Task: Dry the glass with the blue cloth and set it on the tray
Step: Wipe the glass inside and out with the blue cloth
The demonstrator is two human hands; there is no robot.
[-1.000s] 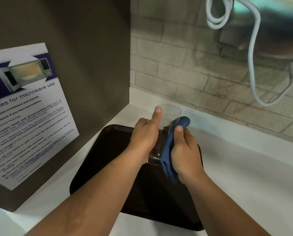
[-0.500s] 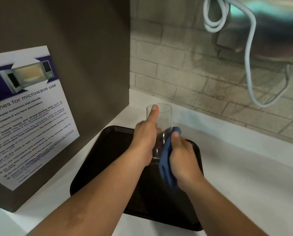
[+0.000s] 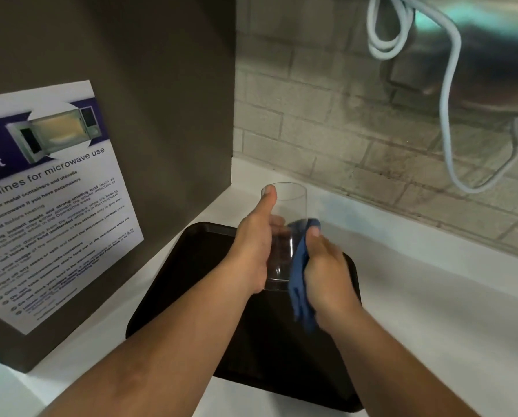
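A clear drinking glass [image 3: 288, 212] is held upright above the dark brown tray [image 3: 191, 266]. My left hand [image 3: 253, 251] grips its left side, with the thumb reaching up to the rim. My right hand [image 3: 327, 272] holds the blue cloth [image 3: 301, 278] and presses it against the glass's right side, low on the wall. The cloth's tail hangs below my right palm. The glass's base is partly hidden between my two hands.
The tray lies on a white counter [image 3: 432, 311]. A dark panel with a microwave-use poster [image 3: 47, 206] stands close on the left. Behind is a brick wall [image 3: 357, 130], with a white cable [image 3: 450, 115] hanging from a metal fixture at the upper right.
The glass has turned more upright between my hands. My right hand with the cloth has slid down from near the rim to the lower part of the glass.
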